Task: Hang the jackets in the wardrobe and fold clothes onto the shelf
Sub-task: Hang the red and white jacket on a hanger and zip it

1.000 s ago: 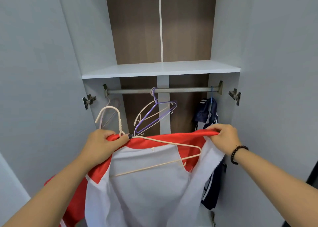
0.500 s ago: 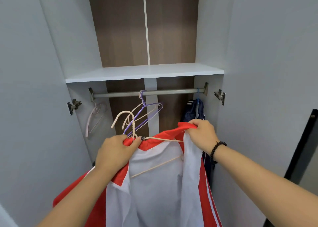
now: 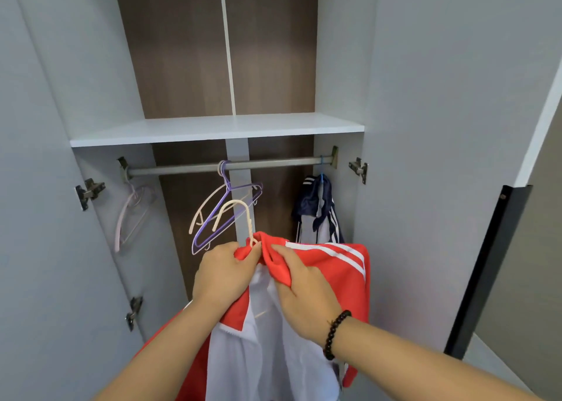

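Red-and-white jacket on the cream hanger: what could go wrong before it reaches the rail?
1. The cream plastic hanger hook sits right in front of the purple wire hangers; it may snag them.
2. Both the left hand and the right hand bunch the red-and-white jacket at the collar, so a shoulder could slip off.

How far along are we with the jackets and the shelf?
Done: a navy jacket hangs at the rod's right end. In hand: the left hand and right hand grip the red jacket's collar on a cream hanger, not yet hooked. Left: the shelf holds no folded clothes.
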Demonstrator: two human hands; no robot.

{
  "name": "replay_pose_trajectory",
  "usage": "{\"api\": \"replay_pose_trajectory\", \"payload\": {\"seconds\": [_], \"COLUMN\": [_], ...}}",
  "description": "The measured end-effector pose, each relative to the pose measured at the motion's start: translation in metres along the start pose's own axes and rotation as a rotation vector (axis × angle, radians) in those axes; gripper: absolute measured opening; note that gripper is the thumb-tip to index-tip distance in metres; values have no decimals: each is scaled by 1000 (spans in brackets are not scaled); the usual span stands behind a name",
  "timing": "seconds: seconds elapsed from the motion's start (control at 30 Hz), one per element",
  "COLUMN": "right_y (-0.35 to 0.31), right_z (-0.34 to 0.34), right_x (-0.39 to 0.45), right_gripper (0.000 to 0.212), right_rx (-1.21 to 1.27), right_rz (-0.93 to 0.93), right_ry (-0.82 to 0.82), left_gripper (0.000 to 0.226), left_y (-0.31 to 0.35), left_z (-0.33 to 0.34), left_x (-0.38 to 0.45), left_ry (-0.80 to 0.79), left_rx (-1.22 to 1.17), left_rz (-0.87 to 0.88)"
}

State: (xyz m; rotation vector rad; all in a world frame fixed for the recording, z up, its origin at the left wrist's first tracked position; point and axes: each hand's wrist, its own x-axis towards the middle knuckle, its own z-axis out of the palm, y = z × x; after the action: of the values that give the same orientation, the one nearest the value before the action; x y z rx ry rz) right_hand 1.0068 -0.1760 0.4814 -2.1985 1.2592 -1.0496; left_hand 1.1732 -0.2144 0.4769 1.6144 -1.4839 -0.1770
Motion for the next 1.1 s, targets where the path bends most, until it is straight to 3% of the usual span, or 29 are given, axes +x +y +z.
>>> {"api": "replay_pose_trajectory", "payload": {"seconds": [0.07,0.17,0.23,0.33,0.47,0.67,0.83,1.1], "right_y": [4,18,27,35,29,13,20,15], "right_z": [1,-8,-19,-33,-34,-21,-9,35], "right_x": [-7,-5,2,15,27,34,31,15], "right_gripper": [63,74,83,97,82,60,33,30], "right_rx": [-100,-362,-473,-452,-386,-581,-392,-398], "right_rz": [23,24,56,120,-71,-342,-298,-231], "right_ry": [-78,-133,-116,-40,101,207,-93,-128], "left_gripper": [45,50,60,62,60,56,49,40], "left_y": [-4,-9,-11,-13,-7,-9,-33,-70], "left_z": [-4,-13,-21,-31,-41,-58,-59,-62], "left_x": [2,7,11,13,15,20,7,-14], "left_ry": [6,42,75,103,128,123,12,-65], "left_rx": [-21,-48,-56,-63,-76,-71,-72,-50], "left_rz": [19,37,48,86,135,200,202,142]}}
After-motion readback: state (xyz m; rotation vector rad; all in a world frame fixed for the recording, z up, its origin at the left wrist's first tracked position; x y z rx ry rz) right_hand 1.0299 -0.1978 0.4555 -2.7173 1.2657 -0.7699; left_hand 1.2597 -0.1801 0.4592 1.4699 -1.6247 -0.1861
